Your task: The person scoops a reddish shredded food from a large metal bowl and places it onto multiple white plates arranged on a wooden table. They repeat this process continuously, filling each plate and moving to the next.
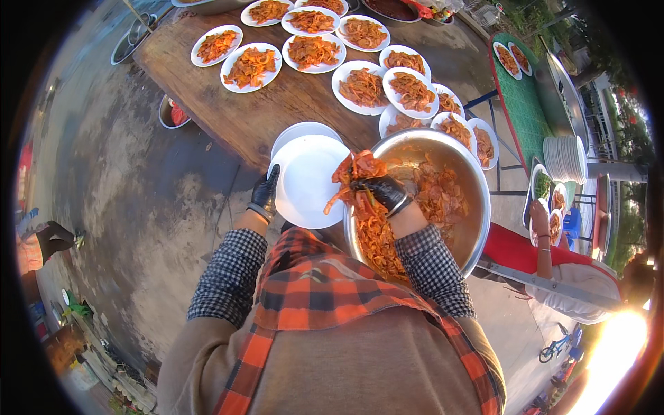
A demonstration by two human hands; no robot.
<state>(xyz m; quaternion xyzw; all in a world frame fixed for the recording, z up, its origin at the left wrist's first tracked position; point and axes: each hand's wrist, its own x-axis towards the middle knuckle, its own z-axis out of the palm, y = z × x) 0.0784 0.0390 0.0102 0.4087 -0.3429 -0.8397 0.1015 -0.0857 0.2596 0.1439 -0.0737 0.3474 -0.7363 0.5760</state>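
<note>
My left hand [264, 194], in a black glove, grips the left rim of an empty white plate [310, 179], its thumb on the rim. Another white plate [306, 129] shows behind it, near the table's edge. My right hand [383, 192], also black-gloved, is closed on a clump of sliced food in red sauce [363, 167], at the plate's right rim. Beneath that hand is a large metal basin [483, 207] holding more of the sauced food [441, 199]. Several filled white plates [311, 52] stand beyond on the wooden table [218, 98], some overlapping near the basin.
To the right, a green table [521, 104] carries a stack of white plates [565, 158] and a large metal pan [563, 98]. A co-worker [565, 280] there reaches over a tray with filled plates. A metal bowl [168, 111] sits on the ground left of the wooden table. Another person [33, 249] is far left.
</note>
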